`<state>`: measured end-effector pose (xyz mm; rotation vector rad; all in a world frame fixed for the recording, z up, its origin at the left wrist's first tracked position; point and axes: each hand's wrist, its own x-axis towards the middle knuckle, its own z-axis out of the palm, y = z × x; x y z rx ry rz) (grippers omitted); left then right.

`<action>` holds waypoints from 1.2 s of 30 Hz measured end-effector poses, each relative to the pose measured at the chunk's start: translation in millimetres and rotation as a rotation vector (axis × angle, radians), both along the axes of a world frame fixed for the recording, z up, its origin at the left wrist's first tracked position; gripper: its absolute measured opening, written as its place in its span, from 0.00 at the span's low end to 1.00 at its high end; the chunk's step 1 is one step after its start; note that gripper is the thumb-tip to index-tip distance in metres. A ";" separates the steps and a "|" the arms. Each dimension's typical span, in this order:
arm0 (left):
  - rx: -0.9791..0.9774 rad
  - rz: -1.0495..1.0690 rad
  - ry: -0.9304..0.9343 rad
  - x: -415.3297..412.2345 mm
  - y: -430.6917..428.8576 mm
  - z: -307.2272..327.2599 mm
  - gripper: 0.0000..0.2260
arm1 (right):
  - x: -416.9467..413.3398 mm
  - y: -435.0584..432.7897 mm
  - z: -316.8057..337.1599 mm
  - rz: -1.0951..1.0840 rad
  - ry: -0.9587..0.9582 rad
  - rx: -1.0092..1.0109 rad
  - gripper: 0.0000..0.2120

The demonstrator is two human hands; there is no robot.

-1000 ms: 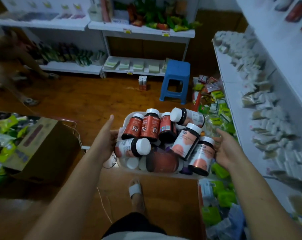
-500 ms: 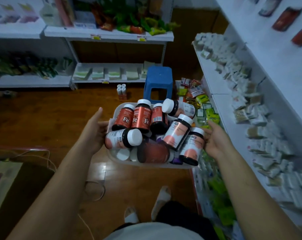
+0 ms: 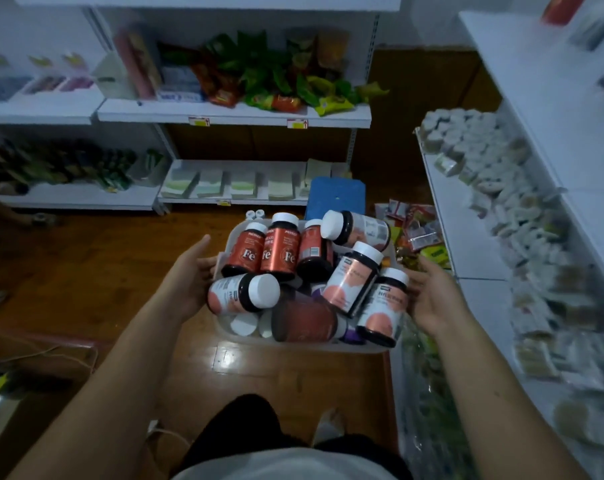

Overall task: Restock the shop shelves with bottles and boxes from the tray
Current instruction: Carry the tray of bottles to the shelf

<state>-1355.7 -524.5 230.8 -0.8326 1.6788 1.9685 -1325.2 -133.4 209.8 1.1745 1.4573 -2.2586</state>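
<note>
From where I watch, the tray [image 3: 293, 342] hangs in mid-air over the wooden floor [image 3: 113, 271], near side of the blue stool [image 3: 335, 197], carried between the two hands. The left hand [image 3: 189, 271] lies flat, fingers straight, pressed to the tray's left wall. The right hand [image 3: 435, 296] cups the right side, but its fingertips hide behind a bottle, so I cannot tell whether they hook the rim. The bottles [image 3: 279, 247] are heaped loose above the rim, several lying across others. I judge the load heavy and top-heavy, the thin plastic tray apt to flex, the smooth bottles ready to roll off. I'd support it from beneath, level, and take each bottle round its body, below the cap [image 3: 265, 293]. The right shelf [image 3: 466, 244] is near.
</note>
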 end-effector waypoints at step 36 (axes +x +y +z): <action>-0.141 -0.044 -0.248 -582.7 170.7 -157.9 0.27 | -557.7 133.3 -166.1 -0.073 -0.271 0.032 0.33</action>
